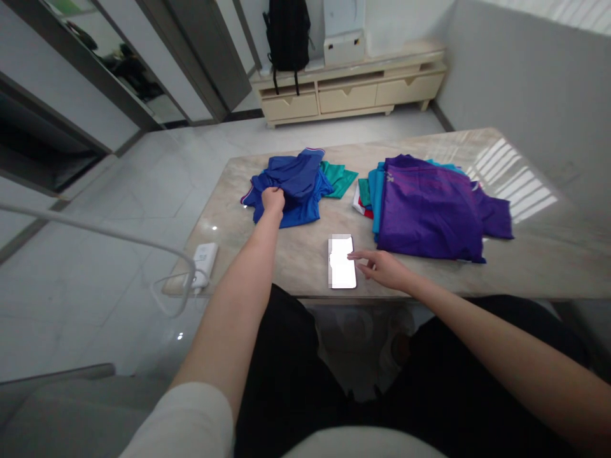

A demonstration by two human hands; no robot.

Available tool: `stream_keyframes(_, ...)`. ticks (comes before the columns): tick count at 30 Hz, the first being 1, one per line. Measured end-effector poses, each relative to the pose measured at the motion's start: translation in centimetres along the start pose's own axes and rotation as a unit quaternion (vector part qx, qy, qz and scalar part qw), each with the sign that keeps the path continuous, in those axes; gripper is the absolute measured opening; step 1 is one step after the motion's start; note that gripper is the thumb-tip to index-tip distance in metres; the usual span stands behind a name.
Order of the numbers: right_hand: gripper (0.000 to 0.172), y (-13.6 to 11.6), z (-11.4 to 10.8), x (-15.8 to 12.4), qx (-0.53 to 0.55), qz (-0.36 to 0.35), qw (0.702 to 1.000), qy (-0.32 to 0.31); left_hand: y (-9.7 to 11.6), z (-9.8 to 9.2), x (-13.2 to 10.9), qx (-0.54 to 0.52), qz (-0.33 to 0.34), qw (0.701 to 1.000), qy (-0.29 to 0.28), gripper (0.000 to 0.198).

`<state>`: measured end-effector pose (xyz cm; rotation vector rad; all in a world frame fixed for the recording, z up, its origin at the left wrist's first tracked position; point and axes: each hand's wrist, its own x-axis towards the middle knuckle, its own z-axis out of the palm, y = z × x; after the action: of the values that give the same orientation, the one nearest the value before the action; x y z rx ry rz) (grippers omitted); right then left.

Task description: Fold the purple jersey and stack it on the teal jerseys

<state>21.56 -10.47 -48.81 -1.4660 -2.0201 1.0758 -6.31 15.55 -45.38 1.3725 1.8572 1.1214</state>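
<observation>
My left hand (273, 201) is closed on a crumpled dark blue shirt (296, 175), which lies in a loose heap at the back left of the table. Green cloth (338, 179) sticks out from under its right side. Near the front edge a smartphone (342, 262) lies flat with its screen lit white. My right hand (379, 267) has its index finger stretched onto the phone's right side, the other fingers loosely bent and holding nothing. Behind that hand sits a stack of folded clothes, topped by a purple shirt (429, 207), with teal, green, red and white edges showing at its left.
A white power bank (204, 264) with a cable (119, 234) plugged in lies at the front left of the marble-look table (305, 245). Beyond the table stands a low cream cabinet (348, 97) bearing a black backpack (289, 35) and white boxes (344, 49).
</observation>
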Motion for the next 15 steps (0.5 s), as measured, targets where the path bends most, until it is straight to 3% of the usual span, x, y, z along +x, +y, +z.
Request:
stream_keyframes(4,0.036,-0.6,0.1,0.1,0.02,-0.011,1.0,-0.005,1.6,-0.5,0.6,-0.166,-0.044,0.985,0.025,0.016)
stream_keyframes(8,0.039,-1.0,0.2,0.0,0.04,-0.027,0.998,-0.031,4.9,-3.0,0.5,-0.31,-0.005,0.95,0.037,0.017)
stream_keyframes(10,0.039,-1.0,0.3,-0.2,0.046,-0.031,0.998,-0.036,7.0,-5.3,0.1,-0.391,0.069,0.917,0.045,0.019)
stream_keyframes(12,0.035,-0.9,0.3,-0.4,0.05,-0.032,0.998,-0.031,8.9,-8.0,-0.9,-0.405,0.189,0.891,0.076,0.021)
stream_keyframes(15,0.032,-0.8,0.0,-0.6,0.058,-0.03,0.998,-0.02,10.1,-10.7,-2.8,-0.263,0.355,0.886,0.142,0.019)
